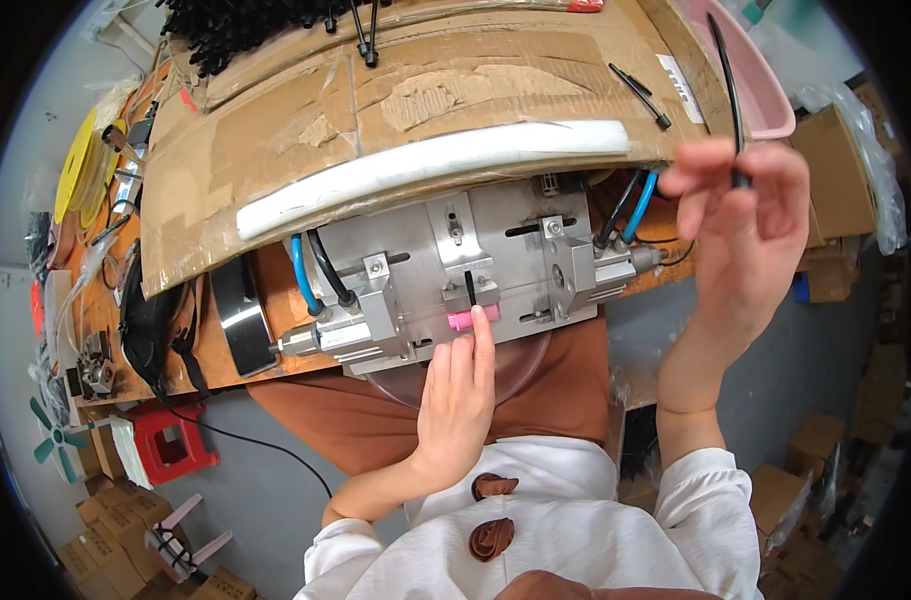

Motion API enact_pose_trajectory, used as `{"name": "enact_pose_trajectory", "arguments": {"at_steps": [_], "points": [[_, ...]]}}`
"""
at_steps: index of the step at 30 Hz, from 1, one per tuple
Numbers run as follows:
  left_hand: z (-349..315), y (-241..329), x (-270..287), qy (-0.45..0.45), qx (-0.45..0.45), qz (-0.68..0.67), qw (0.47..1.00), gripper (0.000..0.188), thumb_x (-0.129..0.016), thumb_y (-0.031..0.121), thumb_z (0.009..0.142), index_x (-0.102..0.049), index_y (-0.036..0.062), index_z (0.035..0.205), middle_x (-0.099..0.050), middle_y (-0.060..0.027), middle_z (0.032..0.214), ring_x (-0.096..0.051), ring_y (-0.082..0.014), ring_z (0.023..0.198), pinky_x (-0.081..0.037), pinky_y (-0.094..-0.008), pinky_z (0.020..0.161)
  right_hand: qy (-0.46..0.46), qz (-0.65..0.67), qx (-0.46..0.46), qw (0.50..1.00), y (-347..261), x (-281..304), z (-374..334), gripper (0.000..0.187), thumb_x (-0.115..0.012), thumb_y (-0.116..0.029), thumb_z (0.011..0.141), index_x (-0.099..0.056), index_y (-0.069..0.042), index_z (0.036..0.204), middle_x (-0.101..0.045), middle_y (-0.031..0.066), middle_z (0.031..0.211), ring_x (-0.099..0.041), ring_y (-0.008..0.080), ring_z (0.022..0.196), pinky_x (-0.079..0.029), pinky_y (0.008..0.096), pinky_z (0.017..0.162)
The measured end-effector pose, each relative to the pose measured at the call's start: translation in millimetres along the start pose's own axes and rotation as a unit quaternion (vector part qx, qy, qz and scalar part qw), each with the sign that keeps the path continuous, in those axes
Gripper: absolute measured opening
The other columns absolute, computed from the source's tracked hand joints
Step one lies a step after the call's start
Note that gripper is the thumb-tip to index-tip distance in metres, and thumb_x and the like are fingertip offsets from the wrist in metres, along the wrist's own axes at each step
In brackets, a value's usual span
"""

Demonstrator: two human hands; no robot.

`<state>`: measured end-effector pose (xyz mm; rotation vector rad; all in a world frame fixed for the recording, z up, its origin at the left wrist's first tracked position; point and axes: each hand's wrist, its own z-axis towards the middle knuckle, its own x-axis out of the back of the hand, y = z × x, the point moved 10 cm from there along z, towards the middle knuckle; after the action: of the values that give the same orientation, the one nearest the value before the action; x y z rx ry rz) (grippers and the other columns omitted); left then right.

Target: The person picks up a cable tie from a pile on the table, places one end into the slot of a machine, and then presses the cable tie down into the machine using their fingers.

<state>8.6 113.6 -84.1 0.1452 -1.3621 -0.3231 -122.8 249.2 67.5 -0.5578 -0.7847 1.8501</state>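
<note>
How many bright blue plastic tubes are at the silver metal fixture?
2: one blue tube at the left end of the silver metal fixture, another blue tube at its right end. More may be hidden under the brown cardboard.

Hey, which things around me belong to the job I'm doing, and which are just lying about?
Likely part of the job:
black stick, pinched in the right hand
metal fixture
pink block, at the index fingertip of the left hand
pile of black sticks

Apparently just lying about:
phone-like slab
yellow spool
red stool
green fan
</note>
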Motion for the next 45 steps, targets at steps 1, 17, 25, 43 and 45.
{"name": "enact_pose_trajectory", "arguments": {"at_steps": [1, 17, 25, 43, 45], "points": [[0.2, -0.3, 1.2, 0.001, 0.000, 0.000, 1.000, 0.072, -0.056, -0.006, 0.072, -0.031, -0.0107, 0.140, -0.045, -0.0099, 0.092, -0.046, -0.0220, 0.083, -0.045, -0.0303, 0.076, 0.020, 0.001, -0.012, 1.000, 1.1, -0.4, -9.3, 0.025, -0.062, -0.013, 0.090, -0.053, 0.001, 0.110, -0.065, 0.0228, 0.099, -0.067, 0.0240, 0.081, -0.050, 0.0240, 0.058], [-20.8, -21.7, 39.6, 0.044, 0.067, -0.112, 0.990, 0.078, -0.069, -0.005, 0.073, -0.034, -0.0025, 0.142, -0.052, -0.0147, 0.110, -0.050, -0.0300, 0.094, -0.045, -0.0382, 0.078, -0.206, -0.291, -0.086, 0.930, 72.7, -109.6, -156.2, 0.068, -0.071, 0.005, 0.070, -0.047, 0.004, 0.133, -0.056, 0.0080, 0.065, -0.057, 0.0202, 0.054, -0.046, 0.0333, 0.050], [-12.5, -34.7, 59.1, 0.062, 0.054, -0.096, 0.992, 0.074, -0.070, -0.002, 0.073, -0.039, -0.0008, 0.140, -0.052, -0.0139, 0.104, -0.050, -0.0288, 0.090, -0.045, -0.0374, 0.076, -0.245, -0.309, -0.131, 0.910, 66.5, -112.2, -146.5, 0.069, -0.072, -0.011, 0.077, -0.042, -0.002, 0.139, -0.061, 0.0092, 0.075, -0.061, 0.0233, 0.060, -0.048, 0.0359, 0.051], [226.5, -131.1, 115.2, 0.080, -0.074, -0.076, 0.991, 0.026, -0.071, 0.004, 0.076, -0.064, 0.0035, 0.101, -0.054, -0.0140, 0.090, -0.056, -0.0286, 0.076, -0.047, -0.0380, 0.073, -0.264, -0.686, 0.235, 0.635, 176.1, -178.1, 161.8, 0.046, -0.070, -0.010, 0.071, -0.053, -0.012, 0.113, -0.056, 0.0075, 0.101, -0.064, 0.0252, 0.083, -0.056, 0.0319, 0.062], [215.9, -132.9, 120.7, 0.071, -0.070, -0.078, 0.992, 0.021, -0.071, 0.002, 0.075, -0.065, 0.0032, 0.096, -0.054, -0.0114, 0.084, -0.054, -0.0243, 0.069, -0.046, -0.0352, 0.068, -0.272, -0.692, 0.238, 0.625, 181.3, -176.6, 164.4, 0.045, -0.070, -0.010, 0.071, -0.052, -0.012, 0.113, -0.056, 0.0079, 0.100, -0.065, 0.0253, 0.082, -0.056, 0.0318, 0.062]]}}
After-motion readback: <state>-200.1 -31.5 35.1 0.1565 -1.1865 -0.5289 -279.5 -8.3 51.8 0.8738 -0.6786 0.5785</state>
